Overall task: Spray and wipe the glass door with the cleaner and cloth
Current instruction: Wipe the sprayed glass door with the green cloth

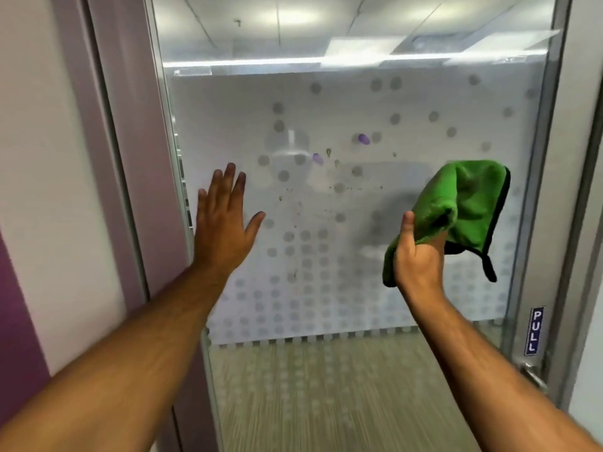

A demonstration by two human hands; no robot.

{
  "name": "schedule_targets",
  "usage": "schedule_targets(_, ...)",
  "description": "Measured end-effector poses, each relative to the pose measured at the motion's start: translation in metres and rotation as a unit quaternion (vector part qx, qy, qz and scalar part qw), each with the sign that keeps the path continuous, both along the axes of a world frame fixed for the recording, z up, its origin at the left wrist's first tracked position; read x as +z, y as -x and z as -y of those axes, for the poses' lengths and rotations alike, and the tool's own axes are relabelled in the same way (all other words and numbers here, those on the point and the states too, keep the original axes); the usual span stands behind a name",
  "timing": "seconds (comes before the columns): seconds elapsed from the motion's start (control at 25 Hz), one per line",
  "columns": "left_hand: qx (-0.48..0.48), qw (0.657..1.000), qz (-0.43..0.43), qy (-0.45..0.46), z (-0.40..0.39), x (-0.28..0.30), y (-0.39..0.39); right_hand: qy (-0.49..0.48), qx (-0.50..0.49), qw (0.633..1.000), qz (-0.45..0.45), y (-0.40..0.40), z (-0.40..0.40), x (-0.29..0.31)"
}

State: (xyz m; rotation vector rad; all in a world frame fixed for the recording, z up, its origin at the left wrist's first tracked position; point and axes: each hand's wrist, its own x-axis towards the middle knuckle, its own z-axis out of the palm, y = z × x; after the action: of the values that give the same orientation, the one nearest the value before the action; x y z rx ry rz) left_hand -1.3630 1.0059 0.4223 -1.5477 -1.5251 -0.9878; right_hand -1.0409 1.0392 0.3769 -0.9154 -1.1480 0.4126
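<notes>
Glass door (326, 207) fills the view, w/ a frosted band of grey dots across its middle and clear glass above and below. Small dark specks and 2 purple smudges (339, 148) sit near the door's centre, betw. the 2 hands.

Left hand (225, 220) is up at the door's left edge, fingers spread flat and empty, palm facing the glass; can't tell if it touches the pane or hovers just off it. Its forearm runs down to the lower left corner of the view.

Right hand (419, 256) is raised at the door's right half, fist closed around a bunched green cloth (463, 207), thumb up along the fold. Cloth has a dark trim and stands up and to the right of the fist, 1 corner hanging down beside the wrist. Whether the cloth presses the glass is unclear; it looks close to it.

On the door's right frame, below the cloth, a blue PULL label (534, 331) runs vertically, w/ a metal handle (533, 376) just under it. Left of the door is a purple frame (130, 158), then a white wall.

No cleaner bottle in view. Pic is a bit motion-blurred low down.
</notes>
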Motion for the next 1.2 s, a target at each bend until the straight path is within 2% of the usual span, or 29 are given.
schedule_targets(0.12,0.009,0.997,-0.062,-0.038,-0.022,-0.009,0.026,-0.003,-0.080,0.993,0.088,-0.002,-0.051,0.010)
schedule_targets(0.2,0.017,0.994,-0.077,-0.070,-0.032,-0.014,0.035,-0.011,-0.123,0.987,0.105,0.006,-0.071,0.013)
schedule_targets(0.32,0.019,0.991,-0.029,-0.128,-0.038,-0.020,0.037,-0.027,-0.141,0.984,0.101,0.018,-0.086,0.023)
schedule_targets(0.44,0.024,0.988,-0.006,-0.152,-0.039,-0.022,0.037,-0.082,-0.156,0.974,0.143,0.042,-0.081,0.075)
schedule_targets(0.56,0.016,0.988,-0.012,-0.155,-0.041,-0.023,0.038,-0.131,-0.215,0.934,0.253,0.078,-0.077,0.128)
schedule_targets(0.64,0.015,0.987,-0.017,-0.159,-0.042,-0.023,0.040,-0.141,-0.254,0.902,0.319,0.098,-0.076,0.134)
schedule_targets(0.8,0.013,0.987,-0.018,-0.158,-0.042,-0.023,0.039,-0.177,-0.267,0.848,0.423,0.117,-0.069,0.118)
schedule_targets(0.92,-0.025,0.989,-0.013,-0.147,-0.037,-0.021,0.044,-0.215,-0.248,0.800,0.502,0.127,-0.060,0.093)
schedule_targets(1.04,-0.050,0.990,-0.022,-0.126,-0.031,-0.029,0.055,-0.260,-0.205,0.747,0.576,0.134,-0.053,0.036)
schedule_targets(1.2,0.025,0.991,-0.013,-0.134,-0.033,-0.051,0.045,-0.232,-0.109,0.733,0.630,0.116,-0.044,-0.065)
